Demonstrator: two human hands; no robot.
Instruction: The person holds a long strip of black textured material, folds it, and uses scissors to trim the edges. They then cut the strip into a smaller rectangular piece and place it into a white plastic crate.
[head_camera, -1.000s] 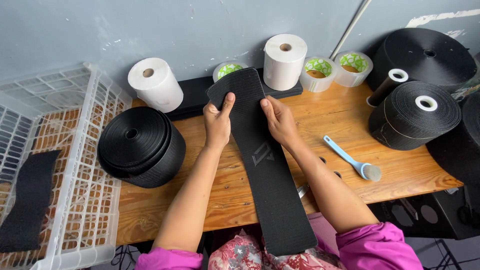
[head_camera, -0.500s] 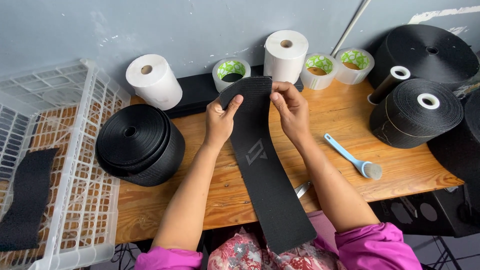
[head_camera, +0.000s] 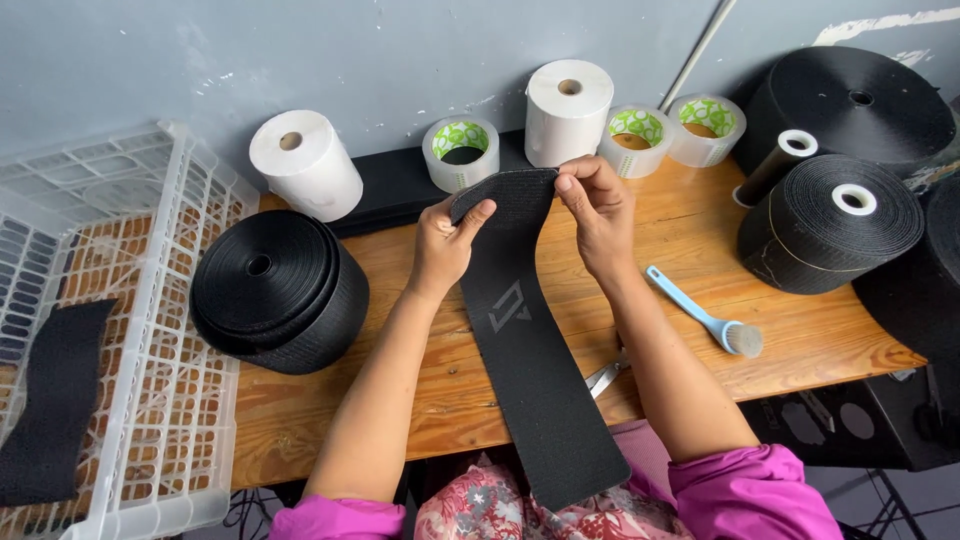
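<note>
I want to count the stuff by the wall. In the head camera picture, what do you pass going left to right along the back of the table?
White paper roll → tape ring → taller white paper roll → second tape ring → third tape ring → big black roll.

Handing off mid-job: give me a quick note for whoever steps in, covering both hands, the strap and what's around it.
Left hand: grips the left side of the far end of the long black fabric strap, thumb on top.
Right hand: pinches the same end's right corner.
Strap: far end folded over and lifted off the wooden table; the rest runs down over the table's near edge to the lap.
Nearby: black webbing roll to the left, blue brush to the right, scissors partly under the right forearm.
Done: fold started. Left: cannot tell.
</note>
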